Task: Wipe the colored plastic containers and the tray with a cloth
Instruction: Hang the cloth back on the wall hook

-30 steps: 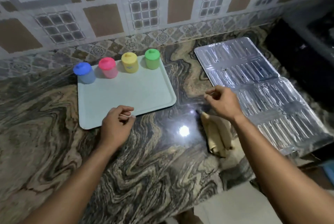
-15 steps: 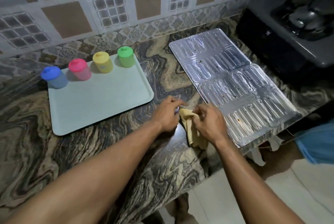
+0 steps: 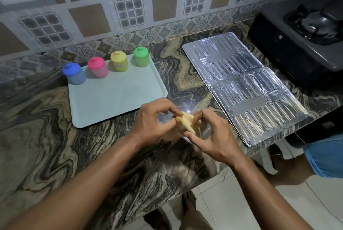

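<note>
Both hands meet over the counter at centre frame: left hand and right hand each pinch the yellow cloth with curled fingers, forearms entering from 6 o'clock. Tray at 10 o'clock carries four lidded containers along its far edge. Foil sheet at 2 o'clock, stove beyond; tiled wall at 12.

I count four lidded plastic containers in a row: one blue container, one pink container, one yellow container and one green container. I see one pale tray, one yellow cloth, one ribbed foil sheet and one gas stove. Two hands appear: one left hand, one right hand.
</note>
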